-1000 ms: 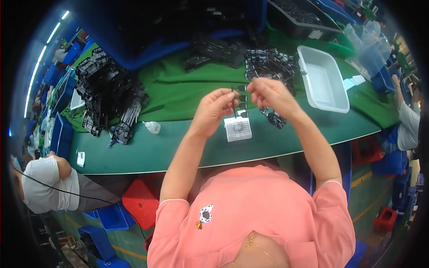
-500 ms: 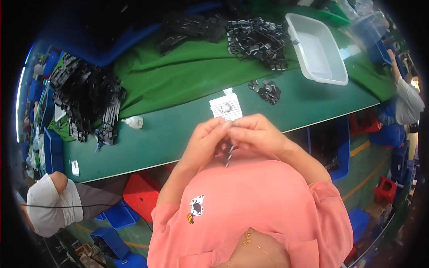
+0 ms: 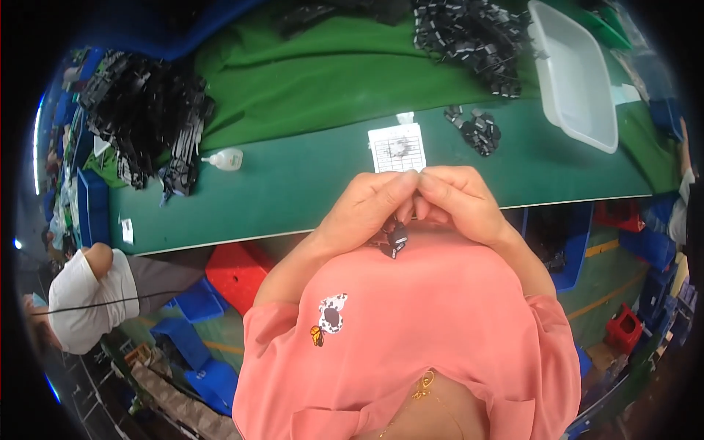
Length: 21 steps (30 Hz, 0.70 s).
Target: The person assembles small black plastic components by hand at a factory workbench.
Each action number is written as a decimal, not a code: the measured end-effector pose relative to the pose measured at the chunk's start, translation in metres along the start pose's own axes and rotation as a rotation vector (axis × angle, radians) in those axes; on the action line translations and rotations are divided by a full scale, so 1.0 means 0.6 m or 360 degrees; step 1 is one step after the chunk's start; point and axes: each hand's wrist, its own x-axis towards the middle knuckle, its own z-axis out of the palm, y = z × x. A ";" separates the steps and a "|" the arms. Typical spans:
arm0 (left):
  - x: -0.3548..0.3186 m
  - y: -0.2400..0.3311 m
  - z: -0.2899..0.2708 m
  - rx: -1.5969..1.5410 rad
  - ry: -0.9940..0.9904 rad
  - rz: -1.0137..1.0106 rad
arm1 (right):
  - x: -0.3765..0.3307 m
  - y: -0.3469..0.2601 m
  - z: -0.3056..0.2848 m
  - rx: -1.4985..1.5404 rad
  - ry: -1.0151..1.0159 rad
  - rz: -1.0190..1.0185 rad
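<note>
Holding black parts [image 3: 397, 238] by the shirt [image 3: 411, 315] in a tight grip of the left hand [image 3: 363, 213], touching the right hand [image 3: 466, 202]; cannot tell the latter's hold. Looks partway: small pile [image 3: 482, 135] on the desk [image 3: 293, 180], larger heap [image 3: 477, 48] left beyond.

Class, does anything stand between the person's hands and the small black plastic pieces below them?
Nothing visible does: the bare left hand and bare right hand meet just above the small black plastic pieces; the grip is hidden.
</note>
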 end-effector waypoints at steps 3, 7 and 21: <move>0.006 -0.002 -0.003 0.0073 -0.0095 0.0045 | 0.002 -0.010 -0.008 -0.0055 -0.0003 0.0042; 0.016 -0.007 0.009 -0.0253 -0.0035 0.0014 | 0.008 -0.003 -0.018 0.0154 0.0023 0.0086; 0.076 0.018 0.035 0.0338 0.0746 0.0292 | 0.001 -0.013 -0.057 0.0448 0.0097 0.0271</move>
